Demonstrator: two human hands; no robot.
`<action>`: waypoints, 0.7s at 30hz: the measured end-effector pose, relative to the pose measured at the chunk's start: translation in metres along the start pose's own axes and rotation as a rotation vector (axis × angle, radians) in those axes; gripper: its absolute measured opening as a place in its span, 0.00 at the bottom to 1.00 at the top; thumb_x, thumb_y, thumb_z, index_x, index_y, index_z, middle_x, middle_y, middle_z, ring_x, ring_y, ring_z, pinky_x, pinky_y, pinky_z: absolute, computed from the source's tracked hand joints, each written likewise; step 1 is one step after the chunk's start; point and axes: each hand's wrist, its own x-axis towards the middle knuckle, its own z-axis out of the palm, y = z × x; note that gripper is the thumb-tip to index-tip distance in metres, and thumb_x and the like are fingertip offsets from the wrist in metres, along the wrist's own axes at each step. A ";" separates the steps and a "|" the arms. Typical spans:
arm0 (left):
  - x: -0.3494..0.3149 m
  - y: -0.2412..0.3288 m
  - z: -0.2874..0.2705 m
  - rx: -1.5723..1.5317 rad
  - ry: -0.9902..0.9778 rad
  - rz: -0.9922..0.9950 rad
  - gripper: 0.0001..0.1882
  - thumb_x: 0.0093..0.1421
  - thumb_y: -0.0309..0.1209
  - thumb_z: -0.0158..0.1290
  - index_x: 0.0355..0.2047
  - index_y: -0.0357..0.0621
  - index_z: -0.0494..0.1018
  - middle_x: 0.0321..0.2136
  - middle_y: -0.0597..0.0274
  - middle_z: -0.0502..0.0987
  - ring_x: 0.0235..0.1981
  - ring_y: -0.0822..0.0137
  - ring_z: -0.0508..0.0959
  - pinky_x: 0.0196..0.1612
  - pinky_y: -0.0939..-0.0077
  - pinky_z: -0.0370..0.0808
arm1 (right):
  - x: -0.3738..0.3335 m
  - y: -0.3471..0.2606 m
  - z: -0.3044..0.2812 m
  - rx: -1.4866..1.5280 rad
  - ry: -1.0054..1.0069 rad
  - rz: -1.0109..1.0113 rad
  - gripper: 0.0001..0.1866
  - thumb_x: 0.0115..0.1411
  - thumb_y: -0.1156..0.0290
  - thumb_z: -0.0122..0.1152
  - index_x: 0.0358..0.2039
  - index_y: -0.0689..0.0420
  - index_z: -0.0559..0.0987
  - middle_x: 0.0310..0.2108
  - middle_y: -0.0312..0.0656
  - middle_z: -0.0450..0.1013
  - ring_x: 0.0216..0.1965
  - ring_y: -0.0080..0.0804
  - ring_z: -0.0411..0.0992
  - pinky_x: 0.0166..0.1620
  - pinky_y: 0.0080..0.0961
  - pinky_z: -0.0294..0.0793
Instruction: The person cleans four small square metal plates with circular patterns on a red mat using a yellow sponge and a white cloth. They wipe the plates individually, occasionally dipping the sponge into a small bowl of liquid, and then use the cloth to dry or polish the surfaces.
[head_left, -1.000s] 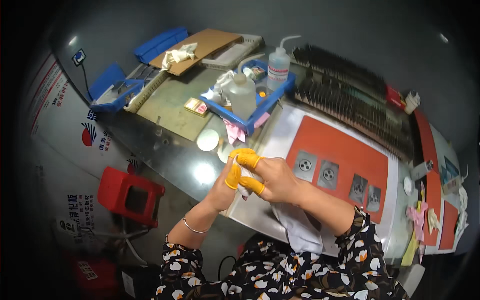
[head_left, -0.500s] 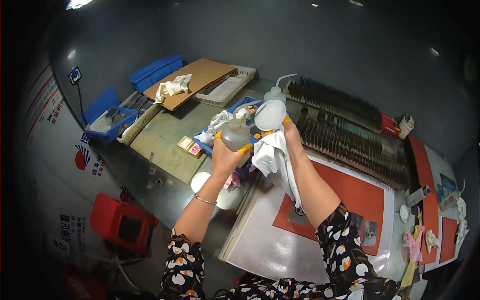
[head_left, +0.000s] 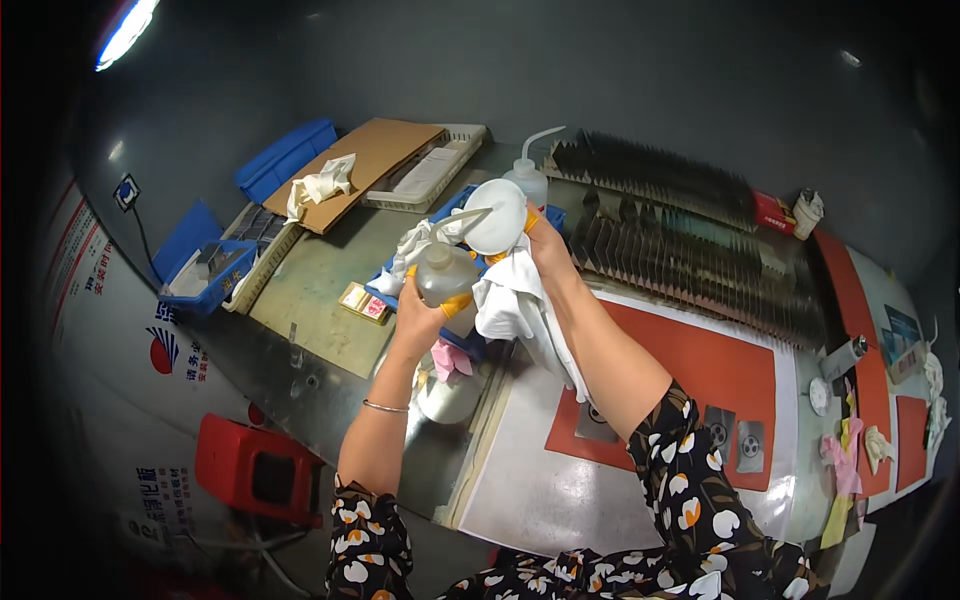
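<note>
The squeeze bottle (head_left: 443,277) sits in the left hand (head_left: 425,312), left of the round plate (head_left: 497,216) held by the right hand (head_left: 548,250); a cloth (head_left: 515,300) hangs below the plate; a second squeeze bottle (head_left: 528,178) stands behind it on the workbench (head_left: 310,290); racks (head_left: 690,250) lie to the right; a stool (head_left: 258,470) sits below the bench at left.

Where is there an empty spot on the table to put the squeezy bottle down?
The greenish bench top between the cardboard sheet and the small yellow box looks bare. So does the white sheet below the orange mat. It is crowded around the blue tray and the dark metal racks, near the left hand holding the bottle.
</note>
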 end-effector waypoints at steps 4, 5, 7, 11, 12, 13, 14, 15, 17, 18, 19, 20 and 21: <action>0.000 -0.006 0.000 -0.089 -0.007 0.005 0.32 0.42 0.34 0.67 0.46 0.38 0.65 0.40 0.57 0.74 0.40 0.68 0.74 0.45 0.74 0.70 | 0.000 -0.001 0.001 -0.036 0.015 -0.020 0.12 0.62 0.69 0.47 0.45 0.56 0.70 0.34 0.37 0.72 0.32 0.25 0.74 0.35 0.22 0.75; 0.001 -0.005 0.000 -0.081 -0.009 0.008 0.32 0.42 0.34 0.67 0.46 0.38 0.65 0.40 0.57 0.74 0.40 0.68 0.74 0.44 0.74 0.71 | 0.000 -0.001 0.002 -0.050 0.017 -0.041 0.12 0.62 0.68 0.47 0.45 0.55 0.70 0.33 0.37 0.73 0.31 0.25 0.74 0.33 0.21 0.75; -0.001 -0.005 -0.003 -0.086 -0.008 0.008 0.32 0.42 0.34 0.67 0.46 0.37 0.65 0.40 0.57 0.74 0.40 0.68 0.74 0.44 0.74 0.71 | -0.003 -0.001 0.011 -0.047 0.081 -0.058 0.11 0.62 0.67 0.46 0.44 0.55 0.71 0.31 0.36 0.72 0.27 0.24 0.73 0.28 0.19 0.74; 0.000 -0.001 0.000 -0.101 -0.006 0.023 0.32 0.43 0.31 0.66 0.47 0.36 0.65 0.40 0.56 0.73 0.40 0.67 0.73 0.42 0.74 0.72 | -0.005 -0.010 0.003 -0.004 0.001 -0.020 0.11 0.62 0.68 0.45 0.43 0.55 0.71 0.31 0.37 0.73 0.28 0.26 0.73 0.30 0.21 0.75; 0.005 -0.014 -0.002 -0.047 0.003 0.024 0.33 0.43 0.30 0.65 0.48 0.36 0.64 0.41 0.56 0.72 0.40 0.66 0.73 0.42 0.74 0.72 | -0.002 -0.005 0.002 -0.122 0.191 -0.148 0.16 0.61 0.60 0.49 0.44 0.55 0.70 0.33 0.43 0.74 0.29 0.32 0.75 0.29 0.25 0.77; 0.002 0.004 0.006 0.095 0.009 0.031 0.32 0.44 0.28 0.64 0.48 0.35 0.64 0.41 0.57 0.72 0.40 0.67 0.73 0.40 0.75 0.71 | -0.007 -0.017 0.001 -0.049 0.136 -0.102 0.16 0.62 0.59 0.47 0.44 0.56 0.71 0.34 0.43 0.74 0.30 0.34 0.75 0.33 0.28 0.77; 0.004 -0.028 -0.015 -0.070 0.009 -0.184 0.31 0.45 0.30 0.62 0.48 0.34 0.64 0.40 0.59 0.72 0.39 0.67 0.72 0.39 0.76 0.71 | -0.025 -0.028 0.032 0.051 0.158 0.036 0.15 0.62 0.60 0.45 0.42 0.56 0.72 0.35 0.43 0.74 0.31 0.33 0.75 0.34 0.28 0.77; 0.013 -0.039 -0.001 0.132 -0.048 -0.169 0.30 0.47 0.32 0.60 0.50 0.33 0.63 0.41 0.59 0.71 0.39 0.69 0.72 0.39 0.78 0.70 | -0.030 -0.034 0.008 -0.116 0.162 -0.189 0.13 0.63 0.62 0.43 0.39 0.55 0.73 0.32 0.42 0.74 0.29 0.31 0.74 0.32 0.27 0.76; 0.027 -0.099 -0.044 -0.067 -0.013 -0.296 0.31 0.52 0.34 0.57 0.53 0.32 0.62 0.45 0.56 0.70 0.42 0.68 0.71 0.42 0.75 0.69 | -0.040 -0.029 0.009 -0.293 0.247 -0.338 0.11 0.62 0.69 0.39 0.36 0.55 0.73 0.27 0.37 0.72 0.27 0.25 0.71 0.31 0.23 0.72; 0.008 -0.084 -0.060 0.066 0.036 -0.142 0.30 0.55 0.34 0.55 0.55 0.33 0.60 0.47 0.53 0.68 0.44 0.62 0.70 0.45 0.72 0.68 | -0.059 -0.035 0.043 -0.137 0.157 -0.322 0.12 0.60 0.72 0.38 0.37 0.54 0.73 0.27 0.37 0.72 0.27 0.24 0.70 0.31 0.22 0.71; 0.003 -0.057 -0.039 0.157 0.054 0.035 0.30 0.58 0.35 0.54 0.56 0.34 0.58 0.49 0.50 0.67 0.46 0.57 0.70 0.48 0.68 0.68 | -0.085 -0.056 0.051 -0.211 0.212 -0.328 0.12 0.59 0.72 0.37 0.37 0.55 0.72 0.28 0.37 0.72 0.27 0.24 0.70 0.31 0.22 0.71; -0.013 -0.033 -0.010 0.352 0.165 0.248 0.30 0.58 0.34 0.53 0.57 0.35 0.57 0.51 0.50 0.66 0.47 0.57 0.69 0.49 0.68 0.67 | -0.115 -0.075 0.050 -0.280 0.272 -0.332 0.13 0.59 0.73 0.37 0.37 0.55 0.72 0.28 0.38 0.72 0.27 0.25 0.70 0.31 0.23 0.71; -0.030 0.008 0.006 0.590 0.355 0.446 0.30 0.59 0.34 0.53 0.58 0.36 0.57 0.52 0.50 0.66 0.48 0.57 0.69 0.51 0.68 0.67 | -0.144 -0.092 0.051 -0.198 0.308 -0.378 0.12 0.59 0.73 0.37 0.37 0.56 0.72 0.28 0.38 0.72 0.28 0.26 0.70 0.30 0.24 0.72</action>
